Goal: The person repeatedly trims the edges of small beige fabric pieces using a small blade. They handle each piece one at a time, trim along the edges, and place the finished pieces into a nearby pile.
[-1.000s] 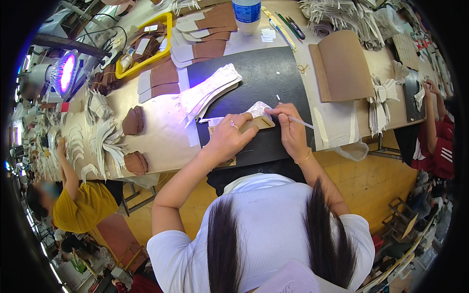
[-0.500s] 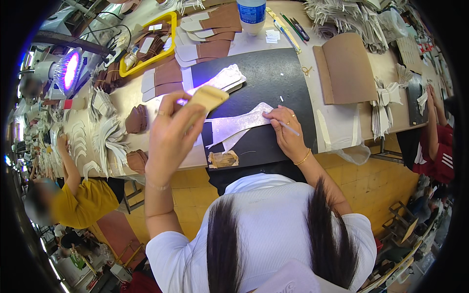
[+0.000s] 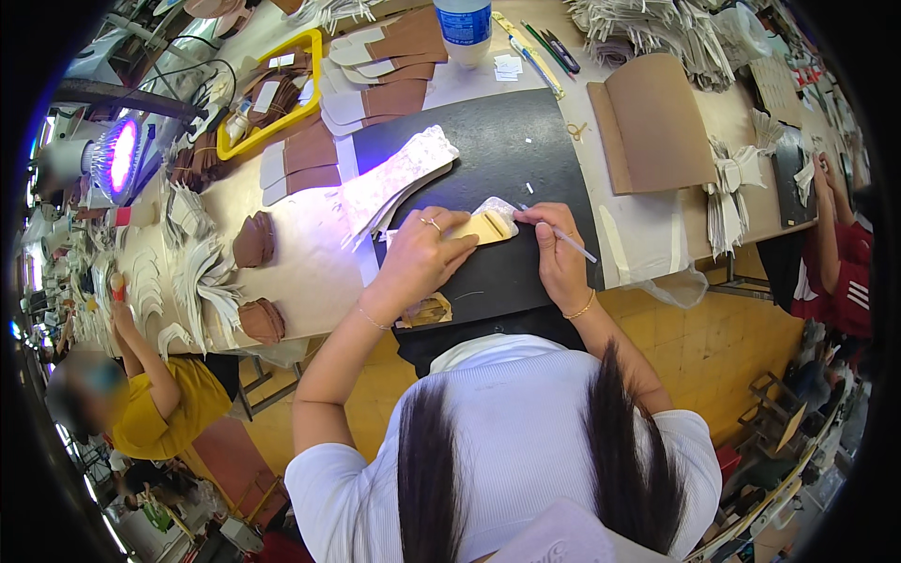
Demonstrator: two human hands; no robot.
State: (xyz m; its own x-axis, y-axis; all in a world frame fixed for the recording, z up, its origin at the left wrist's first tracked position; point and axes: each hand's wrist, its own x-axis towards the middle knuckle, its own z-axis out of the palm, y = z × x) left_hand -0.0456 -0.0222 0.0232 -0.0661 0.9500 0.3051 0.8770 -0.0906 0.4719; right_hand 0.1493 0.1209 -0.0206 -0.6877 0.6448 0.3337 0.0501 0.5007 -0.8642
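My left hand [image 3: 422, 258] is closed on a flat yellow template [image 3: 486, 227] with dark slots, pressing it over a pale cut piece [image 3: 496, 204]. The pale piece's rounded end shows past the template; most of it is hidden under the template and hand. In my right hand [image 3: 563, 261] is a slim whitish pen [image 3: 574, 244], and its tip end lies close to the piece's right edge. All this rests on a black board [image 3: 554, 141]. Just beyond my left hand lies a stack of similar pale, patterned pieces [image 3: 399, 178], lit purple by a lamp.
A glowing lamp [image 3: 120, 159] stands at the left. Behind are a yellow tray [image 3: 316, 84], brown and grey pieces [image 3: 399, 98], a blue-labelled bottle [image 3: 463, 33] and pens [image 3: 554, 47]. A brown folder [image 3: 657, 127] lies right. Other people sit at both sides.
My left hand has brought the yellow template down and right from the air onto the pale piece. The right hand, with the pen, has shifted slightly at the piece's edge.
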